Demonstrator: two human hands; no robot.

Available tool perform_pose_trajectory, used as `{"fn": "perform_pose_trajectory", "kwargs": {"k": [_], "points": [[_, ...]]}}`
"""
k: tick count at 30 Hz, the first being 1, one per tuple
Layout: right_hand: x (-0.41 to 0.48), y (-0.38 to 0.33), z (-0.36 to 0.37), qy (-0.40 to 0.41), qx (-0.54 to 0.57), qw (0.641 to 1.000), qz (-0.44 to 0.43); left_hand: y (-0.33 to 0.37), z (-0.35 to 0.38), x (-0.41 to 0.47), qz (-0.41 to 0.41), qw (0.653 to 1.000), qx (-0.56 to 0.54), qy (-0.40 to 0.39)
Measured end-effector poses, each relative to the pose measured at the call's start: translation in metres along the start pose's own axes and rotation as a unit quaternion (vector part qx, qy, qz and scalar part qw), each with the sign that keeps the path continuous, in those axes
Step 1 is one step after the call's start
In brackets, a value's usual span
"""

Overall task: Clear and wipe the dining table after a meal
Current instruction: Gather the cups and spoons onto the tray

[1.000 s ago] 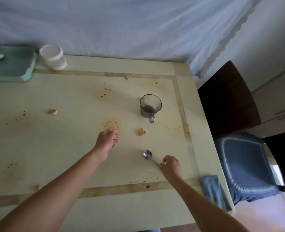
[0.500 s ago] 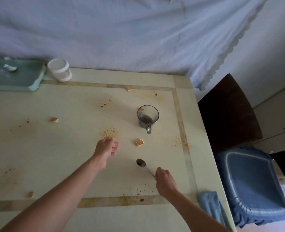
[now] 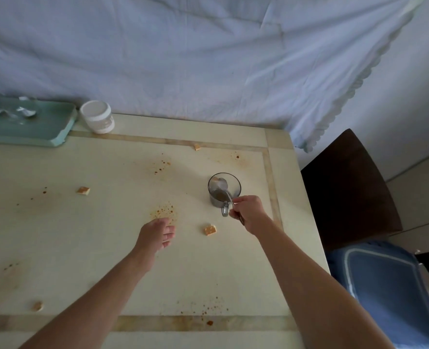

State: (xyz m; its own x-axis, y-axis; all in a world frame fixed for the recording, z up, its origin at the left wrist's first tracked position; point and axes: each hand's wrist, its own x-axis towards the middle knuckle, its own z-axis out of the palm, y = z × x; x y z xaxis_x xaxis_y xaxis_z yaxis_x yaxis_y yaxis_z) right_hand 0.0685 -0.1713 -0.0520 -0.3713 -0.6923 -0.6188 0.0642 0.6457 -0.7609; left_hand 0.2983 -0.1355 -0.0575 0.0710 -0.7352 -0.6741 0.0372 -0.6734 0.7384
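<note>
Smoky glass, the mug (image 3: 224,191) stands right of the frame's centre on the worktop (image 3: 57,235), with a little dark liquid at its bottom and its handle turned toward the lower edge of the frame. A metal spoon (image 3: 222,183) leans in it, with its bowl inside the mug's mouth and its stem slanting out over the near rim. The right grip (image 3: 248,212) is closed on that stem, fingers curled and pinching it just above the mug's handle, the forearm reaching in from the lower right. The left grip (image 3: 156,234) holds nothing: palm down, fingers loose and slightly bent, at the frame's centre just below a patch of brown specks. Whether it touches the worktop I cannot tell. The worktop is cream with a tan inlaid border, spattered with brown stains. A biscuit piece (image 3: 210,230) lies between the two hands, and others are scattered to the left and near the far border. At upper left sit a teal tray (image 3: 32,127) and, just beside it, a white jar (image 3: 97,117). A pale blue cloth (image 3: 183,59) hangs behind, and at right stands a dark chair (image 3: 347,187) with a blue cushion (image 3: 384,285) below it
</note>
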Motion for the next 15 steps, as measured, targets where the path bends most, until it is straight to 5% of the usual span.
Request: {"fn": "perform_pose_trajectory", "kwargs": {"k": [10, 15], "points": [[0.019, -0.013, 0.007, 0.004, 0.114, 0.993, 0.031, 0.001, 0.002, 0.003, -0.004, 1.000, 0.001, 0.001], [0.015, 0.017, 0.006, 0.110, 0.237, 0.962, 0.084, 0.002, 0.006, 0.009, -0.008, 1.000, 0.002, 0.003]]}}
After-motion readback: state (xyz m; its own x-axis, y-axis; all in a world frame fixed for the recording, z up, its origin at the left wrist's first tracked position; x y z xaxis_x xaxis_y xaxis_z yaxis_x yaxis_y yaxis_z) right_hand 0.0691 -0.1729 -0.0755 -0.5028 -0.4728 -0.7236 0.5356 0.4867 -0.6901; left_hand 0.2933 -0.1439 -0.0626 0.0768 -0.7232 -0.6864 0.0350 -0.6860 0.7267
